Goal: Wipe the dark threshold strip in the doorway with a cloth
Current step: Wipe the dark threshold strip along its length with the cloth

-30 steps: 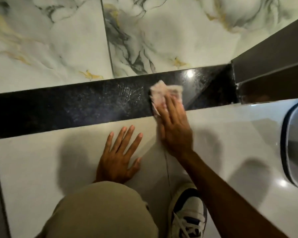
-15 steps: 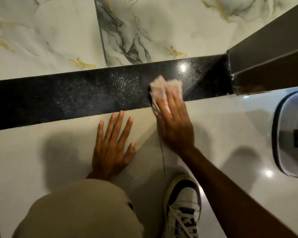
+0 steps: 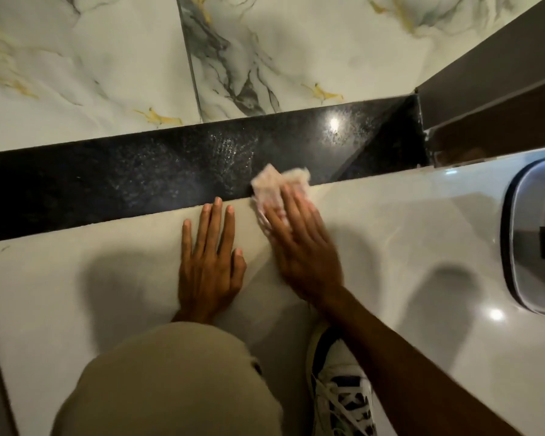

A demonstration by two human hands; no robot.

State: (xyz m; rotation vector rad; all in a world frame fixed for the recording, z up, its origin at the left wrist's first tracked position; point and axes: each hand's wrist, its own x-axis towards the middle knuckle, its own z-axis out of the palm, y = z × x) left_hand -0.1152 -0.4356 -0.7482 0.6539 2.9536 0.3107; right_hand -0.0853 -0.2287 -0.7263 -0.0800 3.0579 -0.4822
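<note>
Two hands rest on the pale glossy floor: the left hand (image 3: 210,264) lies flat and released, fingers spread, its fingertips at the near edge of the threshold strip (image 3: 114,180). That strip is dark, polished, speckled stone, running long from left to right and rising slightly rightward between marbled tiles (image 3: 85,64) and the floor. The right hand (image 3: 299,243), blurred, presses a crumpled pinkish cloth (image 3: 272,184) flat across the strip's near edge. A sneaker (image 3: 340,394) and a bent knee (image 3: 170,382) sit below; a rounded white bin (image 3: 535,234) stands right.
</note>
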